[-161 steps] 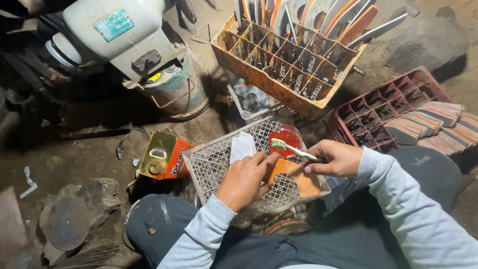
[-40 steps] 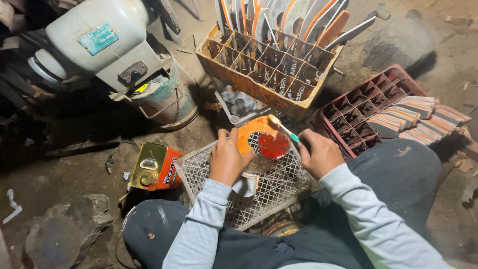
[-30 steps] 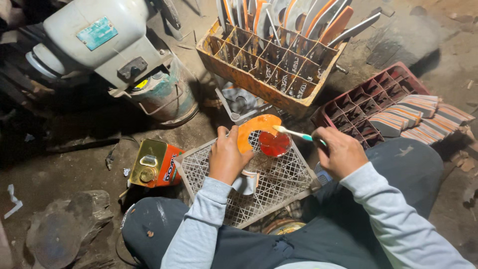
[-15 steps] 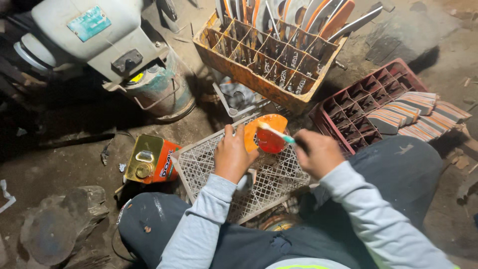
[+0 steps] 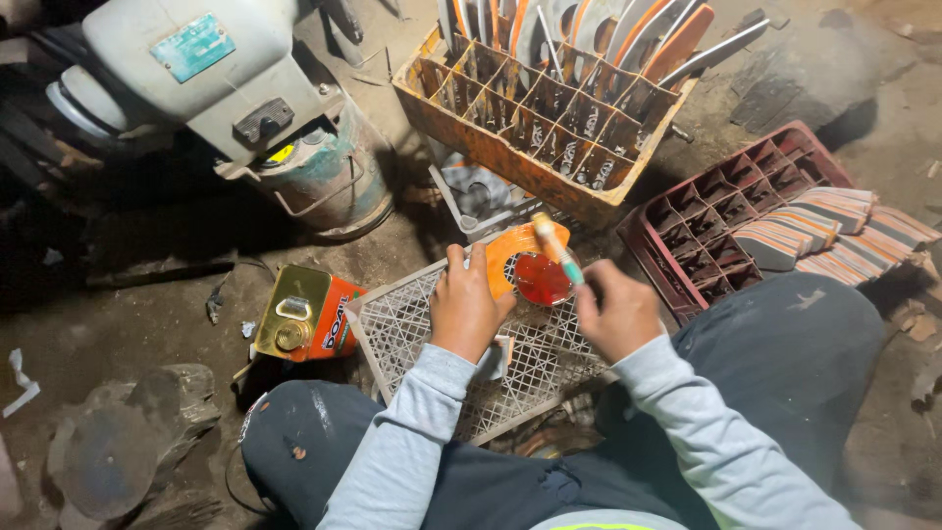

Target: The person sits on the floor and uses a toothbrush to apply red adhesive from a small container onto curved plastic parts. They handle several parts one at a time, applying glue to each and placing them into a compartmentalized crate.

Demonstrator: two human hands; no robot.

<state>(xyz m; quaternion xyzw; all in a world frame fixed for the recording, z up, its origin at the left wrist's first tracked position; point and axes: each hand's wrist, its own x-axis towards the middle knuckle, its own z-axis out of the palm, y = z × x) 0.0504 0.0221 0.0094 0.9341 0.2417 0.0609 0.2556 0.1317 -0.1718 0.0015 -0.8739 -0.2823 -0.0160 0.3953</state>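
On a dirt workshop floor (image 5: 147, 324), the left hand (image 5: 466, 312) steadies an orange piece (image 5: 518, 263) on a white mesh crate (image 5: 412, 324) while the right hand (image 5: 616, 316) grips a brush (image 5: 557, 249), painting red.

Light grey long sleeves, dark paint-flecked trousers (a yellow-green edge at the chest)
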